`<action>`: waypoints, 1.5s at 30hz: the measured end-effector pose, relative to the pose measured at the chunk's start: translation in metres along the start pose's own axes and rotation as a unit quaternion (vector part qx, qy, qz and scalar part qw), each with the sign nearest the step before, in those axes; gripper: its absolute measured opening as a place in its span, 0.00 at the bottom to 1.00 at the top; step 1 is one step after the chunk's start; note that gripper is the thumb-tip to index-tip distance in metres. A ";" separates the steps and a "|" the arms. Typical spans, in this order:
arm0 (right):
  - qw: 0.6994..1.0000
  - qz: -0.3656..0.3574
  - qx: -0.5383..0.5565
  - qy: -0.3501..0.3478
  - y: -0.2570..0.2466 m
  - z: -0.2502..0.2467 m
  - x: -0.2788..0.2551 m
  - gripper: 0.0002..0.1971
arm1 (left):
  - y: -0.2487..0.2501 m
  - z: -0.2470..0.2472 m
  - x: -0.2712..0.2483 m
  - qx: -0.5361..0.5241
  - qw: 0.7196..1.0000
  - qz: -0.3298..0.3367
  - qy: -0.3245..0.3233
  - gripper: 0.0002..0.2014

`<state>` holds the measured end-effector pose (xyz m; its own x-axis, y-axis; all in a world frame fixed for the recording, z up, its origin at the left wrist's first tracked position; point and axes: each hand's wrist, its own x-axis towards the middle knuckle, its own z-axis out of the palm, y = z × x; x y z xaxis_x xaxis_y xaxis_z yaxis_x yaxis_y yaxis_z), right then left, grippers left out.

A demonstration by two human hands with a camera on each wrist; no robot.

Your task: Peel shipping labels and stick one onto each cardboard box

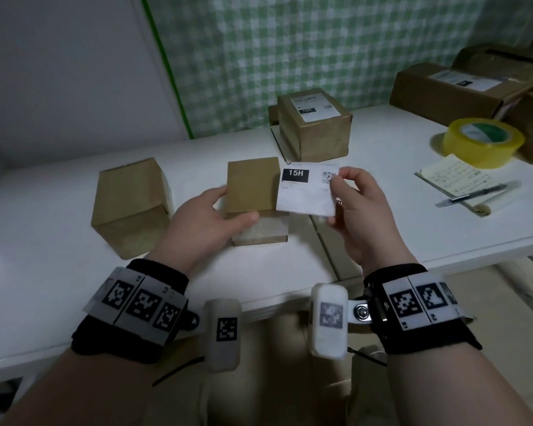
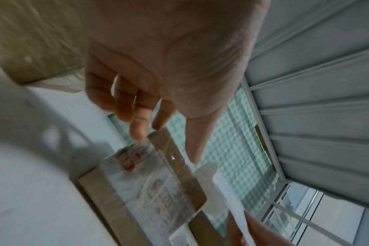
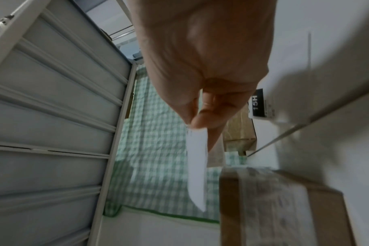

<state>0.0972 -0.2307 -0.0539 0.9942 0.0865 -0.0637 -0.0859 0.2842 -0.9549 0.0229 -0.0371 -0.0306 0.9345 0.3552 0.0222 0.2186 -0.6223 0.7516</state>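
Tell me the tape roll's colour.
Translucent yellow tape roll with a green-and-white core; the head view shows it best.

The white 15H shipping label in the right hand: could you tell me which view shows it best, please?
The head view: the white 15H shipping label faces the camera, its print legible, pinched by the right hand. The right wrist view shows it edge-on, a white sliver; the left wrist view catches only a blurred white edge.

A yellow roll of packing tape (image 1: 483, 142) sits right of frame, beside an open notebook (image 1: 453, 179) with a pen (image 1: 477, 192) on it; a green-checked cloth (image 1: 290, 56) hangs behind.
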 end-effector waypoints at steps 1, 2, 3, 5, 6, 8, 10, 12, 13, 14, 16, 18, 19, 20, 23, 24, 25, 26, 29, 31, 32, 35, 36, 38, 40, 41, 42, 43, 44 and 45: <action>1.000 0.002 0.002 -0.008 0.001 0.002 -0.001 0.06 | -0.004 0.002 0.000 -0.017 1.000 0.011 0.012 0.31; 1.000 0.005 0.008 -0.018 0.002 0.004 -0.003 0.06 | -0.007 0.003 -0.001 -0.031 0.999 0.020 0.020 0.31; 0.999 0.008 0.017 -0.029 0.003 0.006 -0.004 0.06 | -0.010 0.005 0.000 -0.046 0.998 0.026 0.020 0.31; 0.998 0.019 0.037 -0.049 0.005 0.011 -0.006 0.07 | -0.016 0.007 0.002 -0.077 0.996 0.033 0.007 0.32; 0.997 0.026 0.038 -0.055 0.007 0.013 -0.007 0.06 | -0.017 0.009 0.002 -0.089 0.995 0.037 -0.003 0.30; 0.997 0.033 0.014 -0.068 0.011 0.018 -0.006 0.05 | -0.021 0.012 0.002 -0.109 0.993 0.052 -0.013 0.24; 0.996 0.030 -0.023 -0.077 0.014 0.022 -0.006 0.08 | -0.025 0.014 0.001 -0.136 0.989 0.062 -0.008 0.20; 0.996 0.021 -0.045 -0.078 0.015 0.023 -0.005 0.10 | -0.030 0.013 0.001 -0.151 0.986 0.067 -0.003 0.19; 0.996 0.016 -0.052 -0.075 0.015 0.023 -0.004 0.10 | -0.031 0.012 0.002 -0.151 0.986 0.068 -0.003 0.17; 0.996 0.013 -0.056 -0.072 0.014 0.022 -0.004 0.09 | -0.031 0.010 0.003 -0.149 0.987 0.067 -0.002 0.15; 0.995 0.014 -0.061 -0.076 0.012 0.021 -0.005 0.04 | -0.029 0.003 0.005 -0.153 0.986 0.063 0.006 0.10; 0.993 0.019 -0.077 -0.090 0.011 0.021 -0.007 0.04 | -0.027 -0.004 0.004 -0.173 0.984 0.050 0.011 0.11; 0.991 0.022 -0.086 -0.096 0.010 0.021 -0.008 0.07 | -0.026 -0.006 0.004 -0.182 0.982 0.040 0.005 0.12; 0.990 0.027 -0.093 -0.103 0.009 0.021 -0.009 0.10 | -0.026 -0.009 0.003 -0.190 0.981 0.030 -0.003 0.13; 0.982 0.043 -0.114 -0.141 0.004 0.019 -0.011 0.07 | -0.027 -0.015 -0.002 -0.202 0.979 0.016 -0.034 0.15; 0.979 0.047 -0.123 -0.154 0.002 0.019 -0.013 0.04 | -0.027 -0.016 -0.004 -0.200 0.979 0.015 -0.041 0.15; 0.976 0.048 -0.133 -0.164 0.001 0.018 -0.014 0.03 | -0.026 -0.018 -0.006 -0.197 0.979 0.015 -0.044 0.15; 0.974 0.049 -0.138 -0.171 0.000 0.018 -0.015 0.03 | -0.026 -0.019 -0.007 -0.195 0.980 0.017 -0.044 0.15; 0.976 0.019 -0.133 -0.173 -0.005 0.019 -0.017 0.04 | -0.026 -0.020 -0.010 -0.191 0.981 0.043 -0.011 0.11; 0.977 -0.009 -0.123 -0.172 -0.008 0.023 -0.019 0.06 | -0.025 -0.022 -0.012 -0.189 0.980 0.061 0.016 0.10; 0.976 -0.022 -0.122 -0.176 -0.008 0.026 -0.022 0.06 | -0.024 -0.023 -0.013 -0.204 0.977 0.065 0.017 0.13; 0.966 -0.058 -0.139 -0.210 -0.008 0.036 -0.027 0.06 | -0.020 -0.026 -0.017 -0.298 0.950 0.091 -0.027 0.23; 0.963 -0.064 -0.143 -0.219 -0.007 0.040 -0.029 0.06 | -0.019 -0.026 -0.017 -0.329 0.937 0.105 -0.044 0.25; 0.963 -0.065 -0.141 -0.220 -0.006 0.045 -0.030 0.08 | -0.019 -0.026 -0.018 -0.355 0.923 0.134 -0.058 0.27; 0.966 -0.060 -0.131 -0.214 -0.007 0.048 -0.031 0.07 | -0.021 -0.027 -0.016 -0.358 0.922 0.142 -0.049 0.26; 0.966 -0.056 -0.131 -0.214 -0.007 0.048 -0.031 0.05 | -0.021 -0.027 -0.016 -0.362 0.920 0.140 -0.045 0.26; 0.965 -0.052 -0.136 -0.216 -0.008 0.048 -0.031 0.04 | -0.021 -0.028 -0.015 -0.369 0.918 0.138 -0.040 0.26; 0.963 -0.051 -0.147 -0.221 -0.009 0.047 -0.031 0.05 | -0.021 -0.028 -0.015 -0.375 0.916 0.136 -0.033 0.26; 0.959 -0.051 -0.160 -0.227 -0.009 0.046 -0.031 0.06 | -0.021 -0.028 -0.014 -0.378 0.915 0.134 -0.025 0.27; 0.956 -0.051 -0.171 -0.234 -0.009 0.045 -0.031 0.06 | -0.021 -0.029 -0.014 -0.380 0.915 0.133 -0.018 0.27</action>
<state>0.0645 -0.1927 -0.0303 0.8521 0.5146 0.0956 0.1156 -0.0070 -0.9933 -0.0025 -0.0086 -0.0281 0.9380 0.2293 0.2600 -0.2640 -0.0135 0.9644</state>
